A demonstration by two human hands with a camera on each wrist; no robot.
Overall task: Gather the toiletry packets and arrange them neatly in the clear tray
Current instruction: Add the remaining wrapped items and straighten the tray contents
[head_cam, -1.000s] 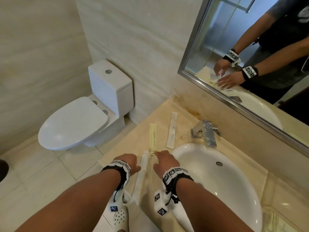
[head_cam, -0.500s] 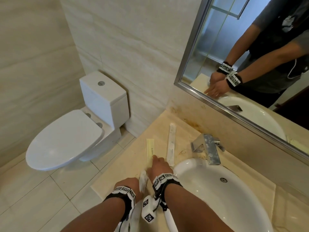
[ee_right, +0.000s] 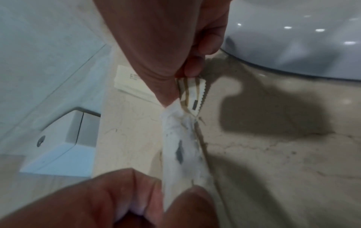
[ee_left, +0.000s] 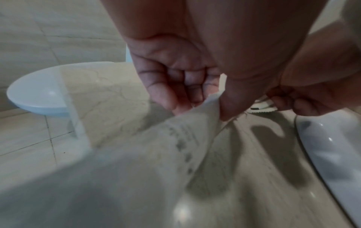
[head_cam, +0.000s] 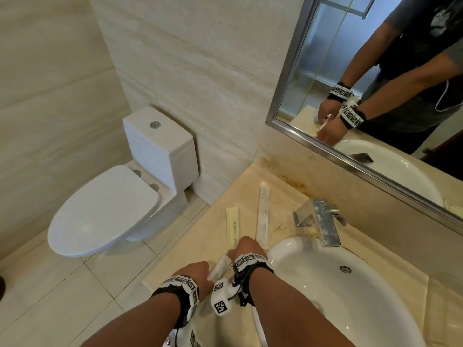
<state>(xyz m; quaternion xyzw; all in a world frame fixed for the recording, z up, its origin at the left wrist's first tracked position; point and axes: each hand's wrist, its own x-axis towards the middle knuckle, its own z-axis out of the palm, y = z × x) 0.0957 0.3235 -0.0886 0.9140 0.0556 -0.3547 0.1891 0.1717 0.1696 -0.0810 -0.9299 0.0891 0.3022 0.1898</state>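
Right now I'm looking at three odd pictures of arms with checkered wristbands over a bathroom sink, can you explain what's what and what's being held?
No machine here: a person works with bare hands, wearing a camera on the head and one on each wrist. The checkered bands are part of that wrist gear.

The wide picture is the head camera, looking down at a beige counter beside a white sink. The two close pictures look along each hand from the wrist.

The left hand pinches one end of a long white packet. The right hand is at the packet's far end and pinches a small serrated-edge sachet. Farther back on the counter lie a yellow packet and another white packet. No clear tray is in view.
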